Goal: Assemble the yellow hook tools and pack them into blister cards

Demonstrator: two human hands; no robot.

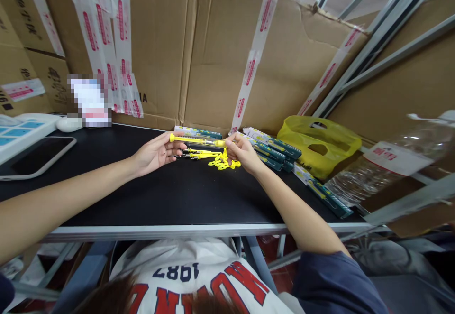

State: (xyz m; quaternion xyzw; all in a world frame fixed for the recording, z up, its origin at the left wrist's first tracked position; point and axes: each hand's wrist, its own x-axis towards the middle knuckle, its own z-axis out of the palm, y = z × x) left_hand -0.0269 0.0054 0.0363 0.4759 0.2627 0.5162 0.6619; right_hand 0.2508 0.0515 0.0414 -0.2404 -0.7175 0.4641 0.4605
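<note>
A slim yellow pen-like tool (pixel 194 140) with a clear section is held level above the black table, stretched between my two hands. My left hand (pixel 155 154) has its left end between thumb and forefinger, with the other fingers loosely curled beneath. At the right end, my right hand (pixel 242 152) is closed in a pinch, its fingertips partly hidden. Just below lie several similar yellow tools (pixel 204 154) with dark metal ends. Beside them, under my right hand, is a small heap of yellow plastic pieces (pixel 223 162).
Teal and white slim boxes (pixel 273 149) are stacked to the right, near a yellow plastic bag (pixel 316 143) and a large clear bottle (pixel 384 157). At left lie a phone (pixel 42 155) and a white compartment case (pixel 21 131). A cardboard wall (pixel 213 58) stands behind.
</note>
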